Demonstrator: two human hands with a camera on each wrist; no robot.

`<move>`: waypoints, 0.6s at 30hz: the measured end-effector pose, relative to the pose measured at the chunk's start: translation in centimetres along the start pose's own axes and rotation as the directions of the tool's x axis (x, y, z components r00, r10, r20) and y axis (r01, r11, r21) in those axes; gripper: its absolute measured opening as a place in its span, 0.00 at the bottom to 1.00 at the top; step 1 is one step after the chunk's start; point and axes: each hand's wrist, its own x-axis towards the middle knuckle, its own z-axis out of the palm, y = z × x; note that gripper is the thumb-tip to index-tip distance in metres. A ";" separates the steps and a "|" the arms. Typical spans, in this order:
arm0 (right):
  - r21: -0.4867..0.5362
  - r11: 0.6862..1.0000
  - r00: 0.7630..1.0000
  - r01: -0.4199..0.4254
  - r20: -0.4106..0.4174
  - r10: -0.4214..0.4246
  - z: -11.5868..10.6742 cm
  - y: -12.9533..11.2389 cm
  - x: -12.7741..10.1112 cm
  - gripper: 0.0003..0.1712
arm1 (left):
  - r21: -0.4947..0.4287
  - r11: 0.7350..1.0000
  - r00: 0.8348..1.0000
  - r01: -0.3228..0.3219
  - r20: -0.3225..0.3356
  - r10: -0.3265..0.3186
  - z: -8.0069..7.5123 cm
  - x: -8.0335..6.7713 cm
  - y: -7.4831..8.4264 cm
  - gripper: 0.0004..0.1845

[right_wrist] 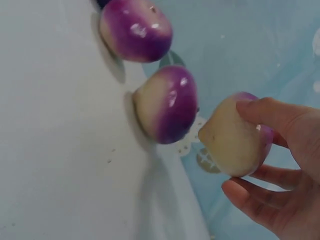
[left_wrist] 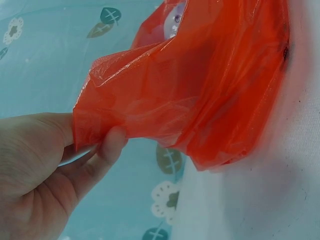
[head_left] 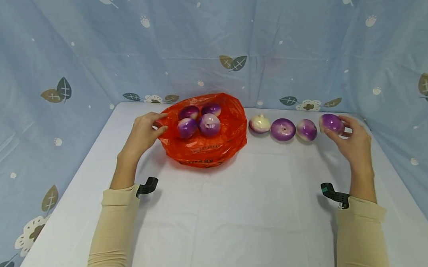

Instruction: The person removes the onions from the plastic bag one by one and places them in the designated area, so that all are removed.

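An orange plastic bag point(head_left: 214, 149) lies open at the back of the white table point(head_left: 239, 220) with several purple-and-white turnips point(head_left: 209, 124) inside. My left hand point(head_left: 144, 132) pinches the bag's left rim point(left_wrist: 100, 125) between thumb and fingers. Three more turnips point(head_left: 283, 129) sit in a row to the bag's right. My right hand point(head_left: 350, 137) grips a further turnip point(head_left: 331, 123) at the row's right end, held just off the table point(right_wrist: 235, 137).
Blue leaf-print cloth point(head_left: 231, 41) walls the table on the back and both sides. The table's right edge runs close to my right hand. Bare white tabletop stretches in front of the bag and the turnip row.
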 end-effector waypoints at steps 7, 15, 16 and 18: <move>-0.038 0.996 0.994 -0.077 0.070 0.080 0.6 1.2 0.1 0.41 | -0.003 1.000 1.000 -0.001 -0.001 0.001 0.0 0.0 0.1 0.22; -0.067 0.993 0.987 -0.100 0.117 0.108 1.0 2.1 0.0 0.42 | -0.007 1.000 1.000 -0.005 0.000 0.005 0.0 0.0 0.0 0.22; -0.069 0.992 0.985 -0.108 0.124 0.116 1.1 2.2 -0.1 0.42 | -0.007 1.000 1.000 -0.006 0.000 0.006 0.0 0.1 0.0 0.22; -0.072 0.990 0.982 -0.122 0.135 0.131 1.2 2.4 -0.1 0.43 | -0.005 1.000 1.000 -0.008 0.000 0.008 0.1 0.1 0.0 0.22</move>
